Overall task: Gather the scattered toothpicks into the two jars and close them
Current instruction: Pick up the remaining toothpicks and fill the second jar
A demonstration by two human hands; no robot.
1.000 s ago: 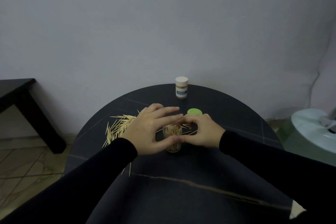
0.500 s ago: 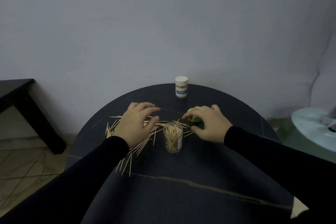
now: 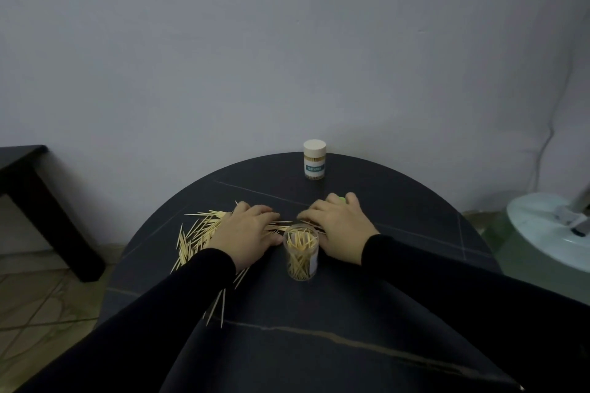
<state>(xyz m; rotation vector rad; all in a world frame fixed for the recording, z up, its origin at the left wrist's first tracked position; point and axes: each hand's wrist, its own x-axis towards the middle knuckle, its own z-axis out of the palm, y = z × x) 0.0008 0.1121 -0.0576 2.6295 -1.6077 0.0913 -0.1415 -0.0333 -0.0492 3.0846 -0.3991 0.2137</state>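
A clear open jar (image 3: 301, 256) partly filled with toothpicks stands on the round dark table (image 3: 399, 201). Loose toothpicks (image 3: 198, 234) lie scattered to its left and behind it. My left hand (image 3: 247, 233) rests palm down on the toothpicks, fingers spread flat. My right hand (image 3: 338, 228) lies flat just right of the jar, its fingers on the toothpicks behind it. A green lid (image 3: 341, 199) peeks out beyond my right fingers. A second jar (image 3: 314, 159) with a cream lid on and a label stands at the table's far edge.
A dark side table (image 3: 28, 182) stands at the left by the wall. A pale green round object (image 3: 549, 233) sits to the right of the table. A cable (image 3: 549, 134) hangs down the wall at right.
Both hands left the open jar's mouth and spread apart onto the table. The right hand moved from near the green lid down onto the toothpicks beside the jar.
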